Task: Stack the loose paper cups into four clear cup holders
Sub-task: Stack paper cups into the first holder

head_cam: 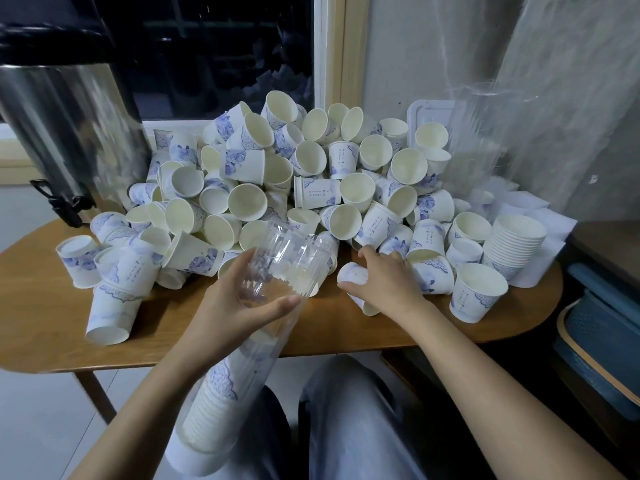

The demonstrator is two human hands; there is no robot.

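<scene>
**At the pile's front edge: both hands busy**

Just in front of the pile of paper cups (277,174), the left hand (235,310) is gripping a clear cup holder (294,258), with fingers and thumb curling round its ribbed wall close to the open mouth. The tube is tilting, its mouth pointing up at the pile's near edge and its lower end running away from the pile toward the person's lap. Nested cups (211,407) are filling that lower stretch.

At the pile's near right edge, the right hand (388,282) is clutching a loose cup (351,273) lying on its side. The fingers are curling over it and the thumb is tucking in below.

Right of the pile an upright stack (516,244) is standing, and left of it a steel urn (69,133) is looming. The pile is sitting on a wooden table (41,306).
</scene>
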